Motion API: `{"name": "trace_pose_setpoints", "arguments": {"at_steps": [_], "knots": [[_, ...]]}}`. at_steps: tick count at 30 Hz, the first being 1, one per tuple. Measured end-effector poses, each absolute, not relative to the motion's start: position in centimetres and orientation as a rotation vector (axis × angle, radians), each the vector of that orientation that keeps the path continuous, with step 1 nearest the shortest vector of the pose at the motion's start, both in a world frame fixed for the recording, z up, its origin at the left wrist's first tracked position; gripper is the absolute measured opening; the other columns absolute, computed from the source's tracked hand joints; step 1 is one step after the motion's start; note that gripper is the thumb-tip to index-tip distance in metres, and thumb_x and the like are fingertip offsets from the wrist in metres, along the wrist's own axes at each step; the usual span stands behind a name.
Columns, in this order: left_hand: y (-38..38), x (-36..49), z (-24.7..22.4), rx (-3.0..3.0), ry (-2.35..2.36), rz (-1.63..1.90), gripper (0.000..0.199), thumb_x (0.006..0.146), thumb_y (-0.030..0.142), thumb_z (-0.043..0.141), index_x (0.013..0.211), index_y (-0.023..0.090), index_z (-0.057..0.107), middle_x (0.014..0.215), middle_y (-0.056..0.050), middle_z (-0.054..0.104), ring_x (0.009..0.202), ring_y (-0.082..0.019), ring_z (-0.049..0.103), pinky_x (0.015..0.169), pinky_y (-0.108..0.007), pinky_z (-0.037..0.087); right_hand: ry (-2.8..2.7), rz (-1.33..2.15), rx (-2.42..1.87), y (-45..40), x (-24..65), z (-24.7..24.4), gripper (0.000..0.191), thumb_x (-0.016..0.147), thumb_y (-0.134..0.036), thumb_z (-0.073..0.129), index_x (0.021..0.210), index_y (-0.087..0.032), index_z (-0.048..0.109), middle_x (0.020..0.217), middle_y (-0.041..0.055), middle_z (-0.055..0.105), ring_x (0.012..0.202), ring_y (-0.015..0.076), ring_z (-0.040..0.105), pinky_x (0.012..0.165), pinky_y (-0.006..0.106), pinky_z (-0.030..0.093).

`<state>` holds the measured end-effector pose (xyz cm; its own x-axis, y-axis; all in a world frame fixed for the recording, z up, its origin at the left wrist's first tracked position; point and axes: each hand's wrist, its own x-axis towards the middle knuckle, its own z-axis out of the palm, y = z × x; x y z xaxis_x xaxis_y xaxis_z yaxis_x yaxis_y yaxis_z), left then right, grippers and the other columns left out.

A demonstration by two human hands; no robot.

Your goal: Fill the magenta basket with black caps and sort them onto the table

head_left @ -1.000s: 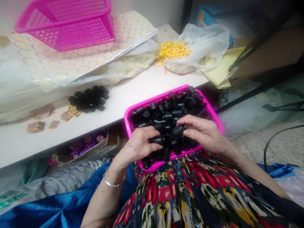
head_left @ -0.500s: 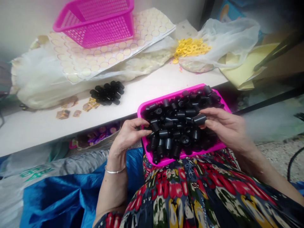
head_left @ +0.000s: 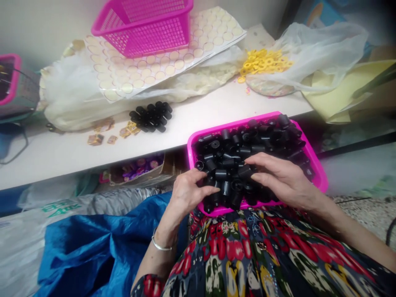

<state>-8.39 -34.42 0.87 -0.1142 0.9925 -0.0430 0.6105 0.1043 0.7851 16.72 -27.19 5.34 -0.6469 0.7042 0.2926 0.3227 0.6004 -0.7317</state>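
Many small black plastic cylinders [head_left: 221, 173] fill a pink basket [head_left: 192, 154] at the front of my body, beside the table edge. With thumb and fingertips my right hand [head_left: 280, 179] grips one black cylinder [head_left: 245, 170] just over the pile. My left hand [head_left: 188, 189] reaches over the basket's near left side, its thumb and index finger apart among the cylinders; other fingertips are hidden. On the table stands a tight group of black cylinders [head_left: 151, 116], left of the basket.
An upper pink basket [head_left: 145, 37] stands on a sheet of round stickers [head_left: 148, 76]. Yellow rings [head_left: 262, 62] lie near a clear plastic bag [head_left: 321, 53]. Small gold-coloured pieces [head_left: 95, 139] lie on the white table [head_left: 62, 159]. A blue sheet [head_left: 93, 243] hangs at lower left.
My right hand has moved left with a black cylinder, toward the middle of the basket. The left hand has moved further in over the pile. The view has shifted a little left.
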Motion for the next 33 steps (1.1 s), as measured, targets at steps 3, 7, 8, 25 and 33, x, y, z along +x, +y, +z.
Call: {"name": "trace_pose_setpoints", "arguments": {"at_steps": [3, 7, 8, 25, 33], "knots": [[-33.7, -9.2, 0.0, 1.395, 1.774, 1.098, 0.027, 0.068, 0.037, 0.079, 0.083, 0.015, 0.072, 0.066, 0.0, 0.06, 0.062, -0.014, 0.055, 0.06, -0.027, 0.043, -2.243, 0.857, -0.827, -27.1, 17.0, 5.3, 0.022, 0.09, -0.019, 0.055, 0.111, -0.019, 0.06, 0.104, 0.0067, 0.068, 0.092, 0.0166, 0.065, 0.075, 0.023, 0.052], [-31.9, -10.5, -0.3, 1.746, 1.633, 1.091, 0.018, 0.077, 0.017, 0.066, 0.094, 0.016, 0.072, 0.08, -0.003, 0.062, 0.075, -0.015, 0.058, 0.069, -0.027, 0.045, -2.225, 0.88, -0.842, -27.0, 17.2, 5.4, 0.022, 0.09, -0.019, 0.054, 0.111, -0.018, 0.06, 0.104, 0.0069, 0.068, 0.09, 0.0167, 0.066, 0.071, 0.023, 0.052], [-31.5, -10.7, -0.1, 1.884, 1.584, 0.987, 0.022, 0.078, 0.014, 0.061, 0.097, 0.017, 0.072, 0.086, -0.004, 0.061, 0.078, -0.015, 0.058, 0.071, -0.027, 0.045, -2.225, 0.888, -0.845, -27.0, 17.2, 5.5, 0.022, 0.09, -0.019, 0.054, 0.111, -0.018, 0.061, 0.103, 0.0071, 0.068, 0.09, 0.0169, 0.066, 0.07, 0.023, 0.052], [-27.3, -8.6, 2.5, 1.566, 1.292, 1.043, 0.028, 0.067, 0.027, 0.079, 0.089, 0.015, 0.066, 0.079, -0.001, 0.059, 0.073, -0.014, 0.052, 0.068, -0.027, 0.042, -1.601, 1.447, -0.999, -26.3, 15.6, 5.3, 0.026, 0.084, -0.029, 0.063, 0.108, -0.02, 0.064, 0.09, 0.0031, 0.07, 0.077, 0.0152, 0.067, 0.073, 0.029, 0.059], [-27.5, -6.4, 3.8, 0.796, 0.945, 1.309, 0.044, 0.06, 0.027, 0.084, 0.101, 0.017, 0.07, 0.086, -0.003, 0.066, 0.065, -0.01, 0.055, 0.057, -0.02, 0.042, -1.453, 1.472, -0.934, -26.2, 13.4, 6.1, 0.029, 0.082, -0.034, 0.068, 0.106, -0.018, 0.062, 0.083, 0.0028, 0.071, 0.071, 0.0155, 0.07, 0.071, 0.031, 0.061]]}}
